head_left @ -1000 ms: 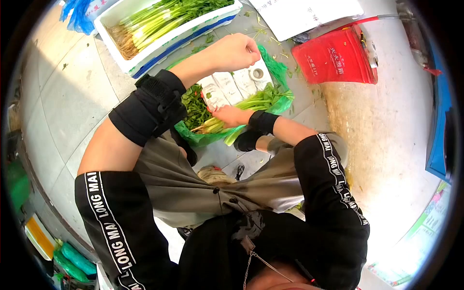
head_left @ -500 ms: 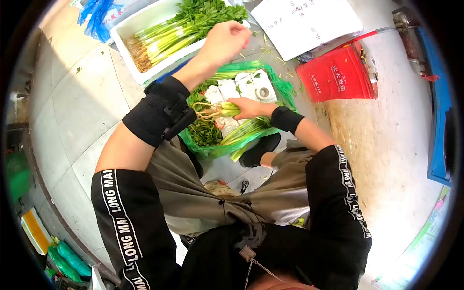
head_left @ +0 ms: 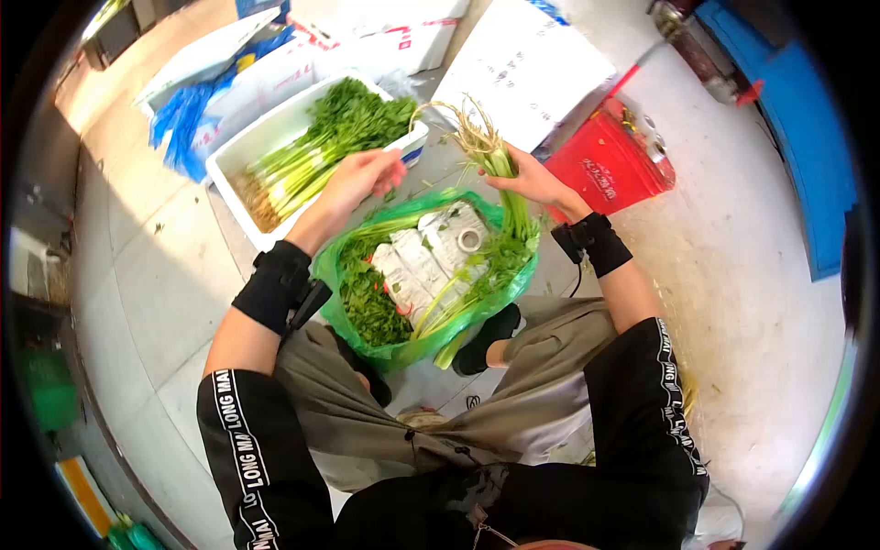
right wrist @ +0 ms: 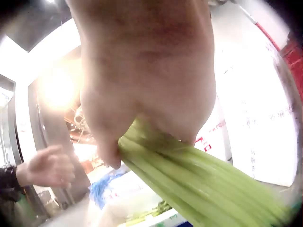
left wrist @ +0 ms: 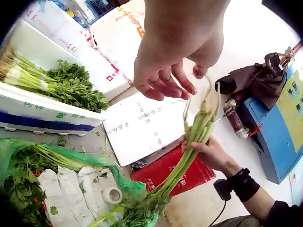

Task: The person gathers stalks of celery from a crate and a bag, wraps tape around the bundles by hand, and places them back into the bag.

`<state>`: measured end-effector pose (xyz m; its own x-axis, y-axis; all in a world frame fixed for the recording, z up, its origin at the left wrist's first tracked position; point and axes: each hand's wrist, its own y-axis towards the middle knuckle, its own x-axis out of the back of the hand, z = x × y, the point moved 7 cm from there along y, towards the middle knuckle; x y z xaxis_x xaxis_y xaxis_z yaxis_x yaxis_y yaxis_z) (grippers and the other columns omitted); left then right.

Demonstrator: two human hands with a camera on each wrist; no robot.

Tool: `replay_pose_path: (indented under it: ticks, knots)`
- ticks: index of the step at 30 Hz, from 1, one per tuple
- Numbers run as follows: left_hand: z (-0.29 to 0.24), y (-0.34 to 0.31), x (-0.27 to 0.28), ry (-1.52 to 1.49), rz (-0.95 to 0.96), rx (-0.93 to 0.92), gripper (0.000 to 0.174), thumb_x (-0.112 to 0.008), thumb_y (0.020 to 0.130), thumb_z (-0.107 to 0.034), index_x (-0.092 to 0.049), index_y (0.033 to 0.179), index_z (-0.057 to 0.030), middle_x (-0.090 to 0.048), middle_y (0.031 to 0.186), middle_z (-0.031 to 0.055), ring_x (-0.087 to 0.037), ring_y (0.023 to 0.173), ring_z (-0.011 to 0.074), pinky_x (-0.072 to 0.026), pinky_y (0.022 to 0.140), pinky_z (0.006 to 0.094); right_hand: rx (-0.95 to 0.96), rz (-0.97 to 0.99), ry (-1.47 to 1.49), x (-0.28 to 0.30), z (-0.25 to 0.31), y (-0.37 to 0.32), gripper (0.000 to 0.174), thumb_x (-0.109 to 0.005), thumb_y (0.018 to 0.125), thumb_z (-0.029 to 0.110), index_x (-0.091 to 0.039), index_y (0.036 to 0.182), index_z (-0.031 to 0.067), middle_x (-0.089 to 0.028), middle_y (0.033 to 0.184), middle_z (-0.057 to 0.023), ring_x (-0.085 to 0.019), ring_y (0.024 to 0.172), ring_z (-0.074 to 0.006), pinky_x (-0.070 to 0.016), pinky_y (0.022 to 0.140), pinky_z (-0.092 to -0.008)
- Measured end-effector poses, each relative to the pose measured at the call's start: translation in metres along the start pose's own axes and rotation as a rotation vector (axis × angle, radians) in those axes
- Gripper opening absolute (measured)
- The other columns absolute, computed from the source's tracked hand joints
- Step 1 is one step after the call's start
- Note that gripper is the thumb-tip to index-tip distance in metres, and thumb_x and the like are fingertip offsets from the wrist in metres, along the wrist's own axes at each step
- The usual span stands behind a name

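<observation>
My right hand [head_left: 541, 179] grips a bunch of celery [left wrist: 189, 151] around its stalks, roots pointing up and leafy ends hanging at the edge of a green plastic bag [head_left: 412, 353]. In the right wrist view the pale green stalks [right wrist: 189, 175] run out from beneath the palm. My left hand [head_left: 357, 179] hovers empty over the near side of the foam box, fingers loosely bent; the left wrist view has its fingertips close above the celery roots [left wrist: 208, 104]. Inside the bag lie leafy greens [head_left: 371, 298], several white-wrapped packs [head_left: 403, 275] and a roll of tape [head_left: 469, 240].
A white foam box [left wrist: 47, 111] with more celery [head_left: 302, 160] stands at the back left, beside a blue plastic bag [head_left: 188, 128]. Behind the green bag are a white board with writing [head_left: 513, 78] and a red box [head_left: 605, 170]. Bits of stem litter the tiled floor.
My right hand has lifted the celery bunch from over the packs to the right and turned its roots upward. The left hand has drawn back, with its fingers looser. The head view has shifted.
</observation>
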<state>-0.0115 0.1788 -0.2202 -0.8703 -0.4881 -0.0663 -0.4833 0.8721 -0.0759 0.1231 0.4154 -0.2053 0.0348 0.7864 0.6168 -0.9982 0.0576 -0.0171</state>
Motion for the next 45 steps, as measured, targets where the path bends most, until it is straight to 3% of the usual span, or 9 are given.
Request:
replay_pose_path:
  ticks: [14, 19, 25, 27, 28, 29, 31, 37, 45]
  knots:
    - [0.045, 0.029, -0.037, 0.226, 0.167, 0.165, 0.028, -0.058, 0.097, -0.028, -0.065, 0.110, -0.0045, -0.068, 0.100, 0.0035, -0.062, 0.094, 0.0117, -0.0478, 0.081, 0.0275, 0.099, -0.672, -0.140, 0.149, 0.065, -0.074, 0.056, -0.074, 0.085, 0.022, -0.051, 0.131, -0.0017, -0.066, 0.109, -0.0104, -0.061, 0.099, -0.0165, -0.0498, 0.089, -0.0329]
    - [0.030, 0.041, -0.062, 0.259, 0.116, -0.045, 0.045, -0.066, 0.094, -0.028, -0.058, 0.129, -0.0007, -0.064, 0.121, 0.0104, -0.061, 0.108, 0.0182, -0.0461, 0.097, 0.0319, 0.170, -0.780, -0.127, 0.142, 0.089, -0.082, 0.057, -0.076, 0.084, 0.022, -0.051, 0.130, -0.0015, -0.066, 0.108, -0.0105, -0.061, 0.098, -0.0163, -0.0487, 0.091, -0.0321]
    - [-0.015, 0.052, -0.121, 0.185, 0.128, -0.291, 0.092, -0.079, 0.083, -0.030, -0.024, 0.151, 0.0006, -0.028, 0.156, 0.0223, -0.028, 0.146, 0.0284, -0.0235, 0.119, 0.0409, 0.128, -0.940, -0.095, 0.092, 0.102, -0.038, 0.058, -0.078, 0.078, 0.029, -0.052, 0.119, -0.0033, -0.067, 0.101, -0.0210, -0.067, 0.093, -0.0269, -0.0519, 0.084, -0.0373]
    - [-0.028, 0.052, -0.133, 0.161, 0.052, -0.366, 0.099, -0.081, 0.081, -0.025, -0.017, 0.153, 0.0009, -0.027, 0.156, 0.0228, -0.027, 0.146, 0.0305, -0.0203, 0.120, 0.0412, 0.073, -0.930, -0.022, 0.065, 0.102, -0.016, 0.056, -0.078, 0.078, 0.028, -0.052, 0.116, -0.0032, -0.068, 0.099, -0.0238, -0.069, 0.092, -0.0337, -0.0525, 0.081, -0.0401]
    - [-0.031, 0.053, -0.135, 0.144, 0.012, -0.411, 0.095, -0.079, 0.081, -0.020, -0.019, 0.152, 0.0010, -0.030, 0.154, 0.0222, -0.028, 0.145, 0.0301, -0.0212, 0.119, 0.0404, 0.000, -0.890, 0.031, 0.052, 0.099, -0.007, 0.054, -0.079, 0.080, 0.030, -0.053, 0.115, -0.0037, -0.066, 0.100, -0.0192, -0.065, 0.092, -0.0237, -0.0512, 0.082, -0.0374]
    - [-0.033, 0.056, -0.134, 0.125, -0.027, -0.457, 0.091, -0.077, 0.082, -0.015, -0.020, 0.151, 0.0011, -0.032, 0.152, 0.0216, -0.029, 0.144, 0.0297, -0.0221, 0.119, 0.0396, -0.061, -0.843, 0.113, 0.038, 0.090, 0.004, 0.057, -0.078, 0.081, 0.031, -0.052, 0.117, -0.0039, -0.066, 0.102, -0.0201, -0.065, 0.093, -0.0258, -0.0513, 0.082, -0.0390]
    - [-0.024, 0.072, -0.129, 0.144, -0.031, -0.465, 0.096, -0.080, 0.079, -0.013, -0.017, 0.149, 0.0012, -0.038, 0.146, 0.0206, -0.039, 0.137, 0.0298, -0.0335, 0.112, 0.0387, -0.120, -0.803, 0.081, 0.015, 0.076, 0.019, 0.062, -0.077, 0.081, 0.032, -0.047, 0.121, -0.0047, -0.065, 0.104, -0.0211, -0.066, 0.093, -0.0289, -0.0517, 0.081, -0.0398]
    - [0.037, 0.093, -0.104, -0.094, 0.032, -0.038, 0.056, -0.059, 0.092, -0.004, -0.036, 0.143, -0.0012, -0.049, 0.139, 0.0134, -0.051, 0.125, 0.0224, -0.0435, 0.101, 0.0364, -0.003, -0.547, -0.156, -0.013, 0.049, 0.045, 0.079, -0.075, 0.082, 0.035, -0.038, 0.131, -0.0142, -0.050, 0.125, -0.0330, -0.049, 0.124, -0.0380, -0.0424, 0.101, -0.0451]
    - [0.027, 0.065, -0.109, -0.055, 0.205, -0.078, 0.055, -0.054, 0.102, -0.018, -0.030, 0.150, -0.0075, -0.047, 0.142, 0.0098, -0.049, 0.126, 0.0186, -0.0426, 0.102, 0.0346, -0.007, -0.487, 0.095, -0.010, 0.015, 0.024, 0.068, -0.078, 0.081, 0.034, -0.049, 0.130, -0.0036, -0.068, 0.101, -0.0164, -0.068, 0.086, -0.0268, -0.0548, 0.078, -0.0389]
